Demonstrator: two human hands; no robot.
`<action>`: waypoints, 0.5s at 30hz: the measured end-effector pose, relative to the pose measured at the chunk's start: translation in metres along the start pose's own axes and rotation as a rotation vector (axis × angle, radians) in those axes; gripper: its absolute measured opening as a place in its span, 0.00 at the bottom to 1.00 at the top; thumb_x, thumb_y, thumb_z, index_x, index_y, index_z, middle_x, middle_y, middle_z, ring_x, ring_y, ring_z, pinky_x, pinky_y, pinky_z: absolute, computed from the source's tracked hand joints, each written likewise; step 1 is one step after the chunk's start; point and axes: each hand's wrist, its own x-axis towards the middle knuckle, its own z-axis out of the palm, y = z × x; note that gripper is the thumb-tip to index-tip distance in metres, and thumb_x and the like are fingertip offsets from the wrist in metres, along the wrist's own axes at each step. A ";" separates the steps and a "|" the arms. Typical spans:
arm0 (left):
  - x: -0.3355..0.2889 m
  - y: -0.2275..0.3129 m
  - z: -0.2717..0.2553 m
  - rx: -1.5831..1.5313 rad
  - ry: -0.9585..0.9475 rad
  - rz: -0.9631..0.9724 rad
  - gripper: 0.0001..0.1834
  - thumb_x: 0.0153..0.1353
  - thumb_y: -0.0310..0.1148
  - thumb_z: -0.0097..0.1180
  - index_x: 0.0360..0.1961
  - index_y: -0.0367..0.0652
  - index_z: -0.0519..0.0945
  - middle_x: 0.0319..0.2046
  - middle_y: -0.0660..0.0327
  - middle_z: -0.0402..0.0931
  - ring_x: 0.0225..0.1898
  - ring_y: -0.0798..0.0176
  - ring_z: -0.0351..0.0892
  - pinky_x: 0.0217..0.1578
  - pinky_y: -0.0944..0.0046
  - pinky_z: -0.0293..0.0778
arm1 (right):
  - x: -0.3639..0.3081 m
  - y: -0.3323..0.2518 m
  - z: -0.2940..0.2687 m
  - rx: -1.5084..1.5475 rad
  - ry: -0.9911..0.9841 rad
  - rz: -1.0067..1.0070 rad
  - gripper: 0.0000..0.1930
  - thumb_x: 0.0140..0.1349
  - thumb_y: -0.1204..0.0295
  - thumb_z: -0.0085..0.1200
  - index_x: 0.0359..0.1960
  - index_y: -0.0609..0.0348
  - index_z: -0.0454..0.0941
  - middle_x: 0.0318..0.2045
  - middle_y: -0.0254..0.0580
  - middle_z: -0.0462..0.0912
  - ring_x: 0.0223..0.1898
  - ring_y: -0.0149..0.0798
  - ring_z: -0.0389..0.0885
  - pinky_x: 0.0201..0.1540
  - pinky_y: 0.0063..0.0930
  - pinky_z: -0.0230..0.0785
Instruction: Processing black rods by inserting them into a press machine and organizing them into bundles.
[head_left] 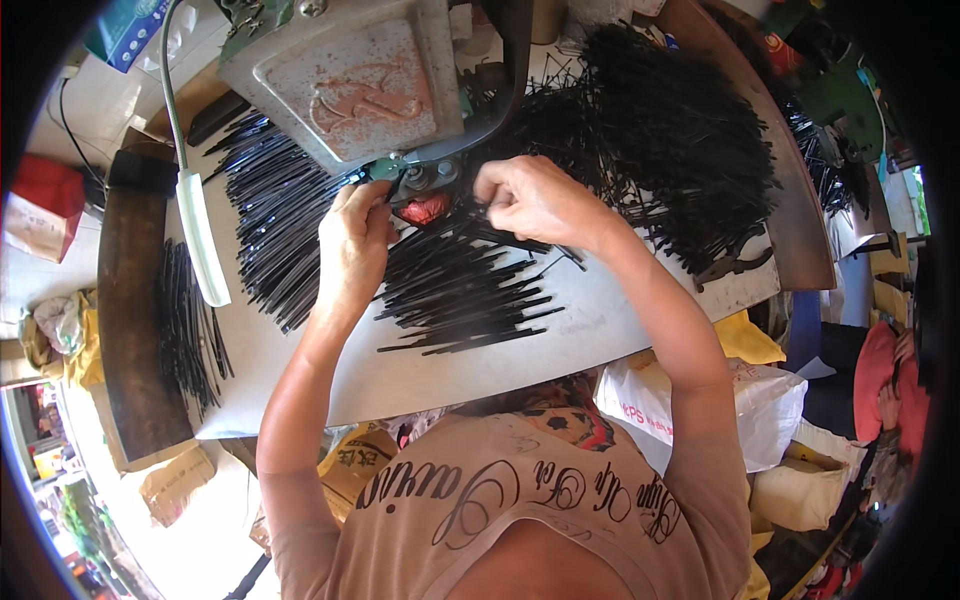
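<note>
My left hand [355, 240] is pinched at the working head [415, 175] of a metal bench machine [345, 100] with a worn, rust-marked cover. A short dark piece, seemingly the end of a thin black strip, shows at its fingertips. Just right of the head, my right hand [540, 198] is raised with curled fingers; whatever may be between them is hidden. A shiny red part [423, 209] lies between the hands, below the head. Under and in front of them spreads a bundle of thin black strips [465, 295].
More black strips [285, 220] lie to the left, and a large tangled heap [675, 140] fills the right. Pliers [735, 265] rest by the table's [350, 385] right edge. A white lamp [203, 240] hangs at left. A white plastic bag [755, 410] sits beside my right arm.
</note>
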 end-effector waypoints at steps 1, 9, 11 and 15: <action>0.002 0.003 0.004 -0.067 0.020 -0.048 0.11 0.55 0.23 0.47 0.40 0.34 0.74 0.21 0.62 0.70 0.16 0.72 0.68 0.19 0.72 0.63 | 0.004 0.000 0.003 0.176 -0.055 0.036 0.11 0.49 0.77 0.52 0.34 0.70 0.73 0.17 0.37 0.73 0.14 0.23 0.68 0.17 0.19 0.62; 0.004 -0.002 0.003 -0.044 0.027 -0.114 0.08 0.53 0.23 0.48 0.35 0.34 0.75 0.26 0.49 0.75 0.26 0.58 0.76 0.30 0.65 0.70 | 0.023 -0.001 0.028 0.630 0.013 0.052 0.09 0.56 0.73 0.51 0.31 0.68 0.75 0.16 0.34 0.71 0.13 0.20 0.63 0.14 0.15 0.52; 0.003 -0.006 -0.006 0.185 0.108 0.118 0.06 0.50 0.23 0.51 0.31 0.35 0.76 0.25 0.53 0.72 0.27 0.54 0.72 0.30 0.62 0.68 | 0.024 0.000 0.029 0.631 0.044 0.027 0.08 0.56 0.72 0.51 0.29 0.68 0.76 0.15 0.31 0.70 0.14 0.19 0.60 0.14 0.14 0.50; -0.003 -0.001 -0.024 0.653 0.182 0.332 0.04 0.48 0.25 0.55 0.28 0.41 0.78 0.24 0.58 0.69 0.29 0.56 0.68 0.32 0.60 0.65 | 0.022 0.008 0.029 0.685 0.071 0.007 0.08 0.55 0.72 0.51 0.28 0.67 0.76 0.14 0.30 0.68 0.14 0.18 0.59 0.15 0.14 0.49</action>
